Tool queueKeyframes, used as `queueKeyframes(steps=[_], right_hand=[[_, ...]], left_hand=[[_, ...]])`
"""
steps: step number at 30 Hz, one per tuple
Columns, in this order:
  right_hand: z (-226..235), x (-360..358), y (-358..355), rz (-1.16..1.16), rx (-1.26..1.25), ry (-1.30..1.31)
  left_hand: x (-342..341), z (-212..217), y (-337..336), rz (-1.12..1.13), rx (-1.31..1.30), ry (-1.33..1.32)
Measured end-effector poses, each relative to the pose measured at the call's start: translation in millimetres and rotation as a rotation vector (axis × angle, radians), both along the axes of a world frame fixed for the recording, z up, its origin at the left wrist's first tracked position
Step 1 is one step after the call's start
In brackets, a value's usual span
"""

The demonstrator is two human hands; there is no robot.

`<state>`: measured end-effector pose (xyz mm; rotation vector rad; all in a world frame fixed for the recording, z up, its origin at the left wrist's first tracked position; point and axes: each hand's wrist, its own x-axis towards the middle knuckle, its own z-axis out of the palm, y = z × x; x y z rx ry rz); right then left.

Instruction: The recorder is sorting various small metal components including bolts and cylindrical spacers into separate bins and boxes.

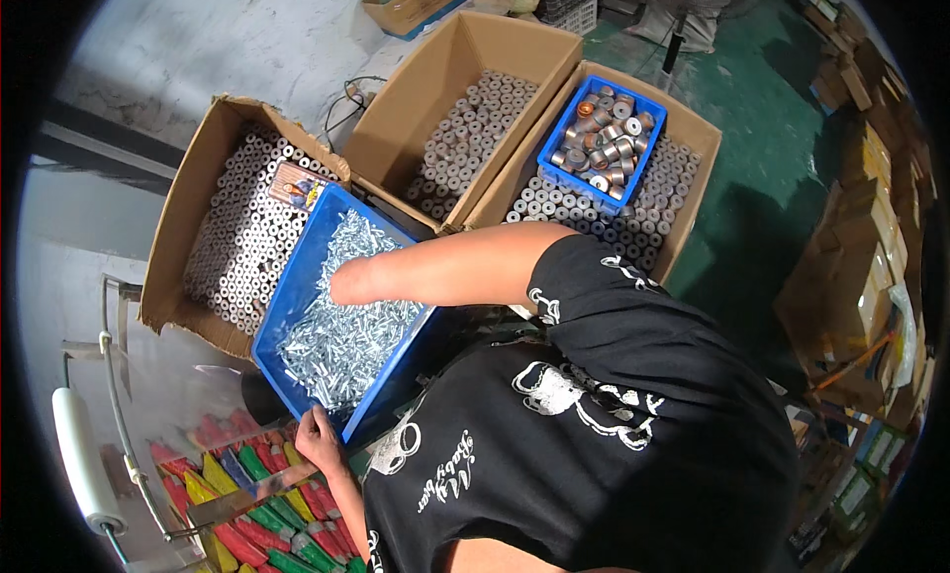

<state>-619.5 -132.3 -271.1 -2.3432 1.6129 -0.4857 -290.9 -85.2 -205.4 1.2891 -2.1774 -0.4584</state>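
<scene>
A blue plastic bin (287,321) full of small shiny metal pins or screws (346,350) stands tilted in front of me. My right arm reaches across into it. The fingers of my right hand (352,280) are sunk among the metal pieces, so what they hold is hidden. At the bin's near corner, my left hand (317,438) is closed on the rim. Beside the bin's far left edge is a cardboard box (170,266) of white ring-ended cylinders (237,227), with a small picture-printed pack (297,185) on top of them.
Behind the bin, two more cardboard boxes (381,138) (693,128) hold rows of metal cylinders. A small blue crate (625,100) of copper-and-grey cylinders rests in the right one. Red, green and yellow bundles (267,533) lie lower left, near a white roll (84,454). Cartons (841,286) are stacked far right.
</scene>
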Motion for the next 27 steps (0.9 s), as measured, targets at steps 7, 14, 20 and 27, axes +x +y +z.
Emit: queueKeyframes(steps=[7,14,20,27], right_hand=[[49.6,6.1,18.3,-0.189,0.324,-0.743],[51.8,-13.6,4.1,-0.254,0.167,-0.883],[50.9,-1.5,-20.1,-0.342,0.738,-1.340],[19.0,92.9,-88.4,0.058,0.078,0.062]], left_hand=[[17.9,-8.1,-3.3,0.074,-0.133,-0.173],[-0.1,8.9,10.4,0.075,-0.204,-0.145],[0.2,13.5,8.8,0.040,-0.163,-0.068],[6.7,6.0,2.1,-0.022,-0.176,-0.001]])
